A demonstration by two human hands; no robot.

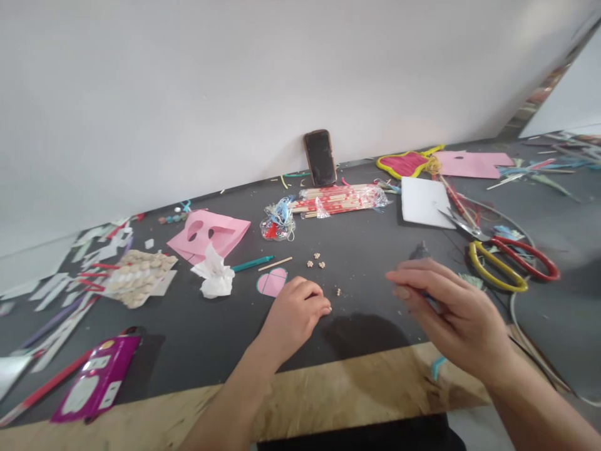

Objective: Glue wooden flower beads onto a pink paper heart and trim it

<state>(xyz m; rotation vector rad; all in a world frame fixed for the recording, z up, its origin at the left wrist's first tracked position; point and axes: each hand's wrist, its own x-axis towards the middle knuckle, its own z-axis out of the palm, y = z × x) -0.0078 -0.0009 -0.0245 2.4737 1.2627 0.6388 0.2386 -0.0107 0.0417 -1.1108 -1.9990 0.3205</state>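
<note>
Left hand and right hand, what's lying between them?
Head view: one tiny wooden bead by the left hand, otherwise bare dark mat to the right hand.

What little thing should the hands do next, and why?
Probably lower the right hand so its dark tool nears the left hand. The left hand lies curled on the dark mat beside the pink heart, loose little wooden flowers lie close by, and the right hand seems raised, its tool tip pointing away from them.

Matt dark table cover (375, 250); rough chipboard edge (328, 388); glossy phone (320, 157).
</note>
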